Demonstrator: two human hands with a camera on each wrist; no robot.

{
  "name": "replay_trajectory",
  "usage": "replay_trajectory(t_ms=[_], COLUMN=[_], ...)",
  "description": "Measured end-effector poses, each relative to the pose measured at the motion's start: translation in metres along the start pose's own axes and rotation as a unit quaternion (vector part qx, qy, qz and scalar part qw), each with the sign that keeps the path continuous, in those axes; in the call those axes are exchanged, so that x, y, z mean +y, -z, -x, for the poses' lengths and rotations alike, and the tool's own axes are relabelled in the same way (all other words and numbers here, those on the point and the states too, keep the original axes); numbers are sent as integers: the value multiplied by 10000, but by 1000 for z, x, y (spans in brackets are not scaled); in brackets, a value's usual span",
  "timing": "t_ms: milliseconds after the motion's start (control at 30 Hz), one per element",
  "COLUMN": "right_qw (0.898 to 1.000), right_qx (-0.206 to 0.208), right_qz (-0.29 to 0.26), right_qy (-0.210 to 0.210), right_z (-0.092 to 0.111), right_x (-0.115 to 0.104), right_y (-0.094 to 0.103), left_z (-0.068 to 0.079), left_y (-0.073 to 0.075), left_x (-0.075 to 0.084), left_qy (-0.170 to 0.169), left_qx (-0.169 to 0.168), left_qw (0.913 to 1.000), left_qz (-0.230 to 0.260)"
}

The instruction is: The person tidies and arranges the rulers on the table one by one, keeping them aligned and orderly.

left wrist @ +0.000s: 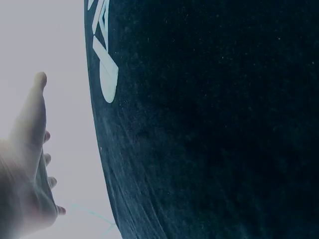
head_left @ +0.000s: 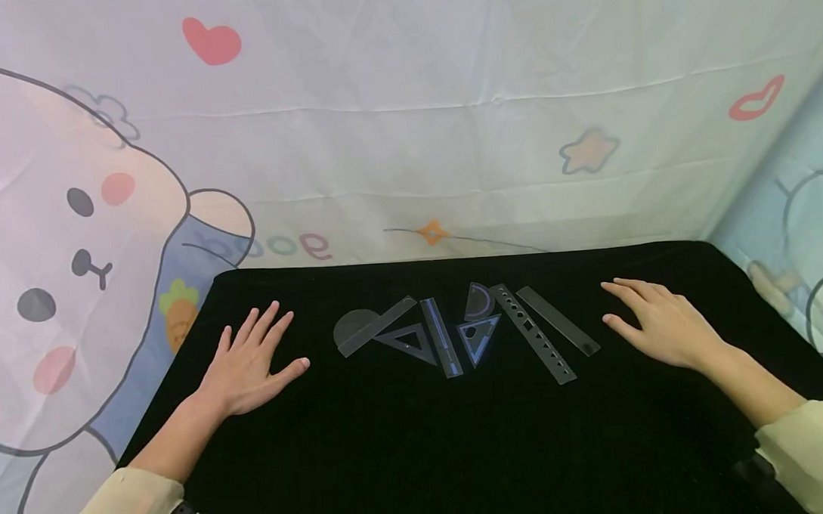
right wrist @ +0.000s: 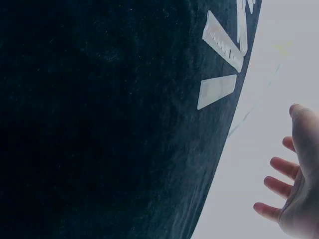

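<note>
My left hand [head_left: 252, 368], fingers spread and nothing in it, is over the left part of the black cloth. Nearest to it lie a clear protractor [head_left: 351, 325] and a short ruler [head_left: 380, 326] that overlaps it. Beside them are a clear set square [head_left: 415, 346] and a blue-marked ruler [head_left: 441, 339]. A small protractor [head_left: 479, 300] sits above a blue-edged set square [head_left: 478, 336]. Farther right, a stencil ruler [head_left: 533, 334] and a plain clear ruler [head_left: 559, 321] slant side by side. My right hand [head_left: 666, 324] is to their right, holding nothing, its fingers extended.
The black cloth [head_left: 405, 454] covers the table, its far edge close behind the tools. A pale curtain [head_left: 407, 136] printed with a bear, hearts and stars hangs behind. Another printed curtain [head_left: 805, 220] stands at the right side.
</note>
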State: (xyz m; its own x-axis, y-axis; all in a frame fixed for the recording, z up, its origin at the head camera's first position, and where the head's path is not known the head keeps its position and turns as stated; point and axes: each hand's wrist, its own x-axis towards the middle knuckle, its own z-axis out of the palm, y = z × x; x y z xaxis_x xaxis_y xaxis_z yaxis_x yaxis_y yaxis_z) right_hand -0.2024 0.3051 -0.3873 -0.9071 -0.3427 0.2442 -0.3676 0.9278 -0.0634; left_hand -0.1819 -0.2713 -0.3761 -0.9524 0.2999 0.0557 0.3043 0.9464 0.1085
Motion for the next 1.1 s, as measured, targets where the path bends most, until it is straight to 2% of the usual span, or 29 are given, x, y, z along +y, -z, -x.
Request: replay_trajectory(t_ms=[233,433,767,1100], right_qw=[9995,9986,9984,9976], right_qx=[237,387,352,219], right_qz=[-221,-366,-434,-636], right_qy=[9,-71,12,137], right_z=[-7,-16,-33,-46], right_x=[-6,-13,-28,-37], right_y=[-6,-12,-22,-30], left_z=[1,1,2,3], left_y=[-3,-5,-13,-24], left_x=[0,0,-2,-2], left_qy=[96,135,214,271], left_qx=[45,213,522,596], left_qw=[9999,9995,9966,9920], left_qz=[85,166,596,1076])
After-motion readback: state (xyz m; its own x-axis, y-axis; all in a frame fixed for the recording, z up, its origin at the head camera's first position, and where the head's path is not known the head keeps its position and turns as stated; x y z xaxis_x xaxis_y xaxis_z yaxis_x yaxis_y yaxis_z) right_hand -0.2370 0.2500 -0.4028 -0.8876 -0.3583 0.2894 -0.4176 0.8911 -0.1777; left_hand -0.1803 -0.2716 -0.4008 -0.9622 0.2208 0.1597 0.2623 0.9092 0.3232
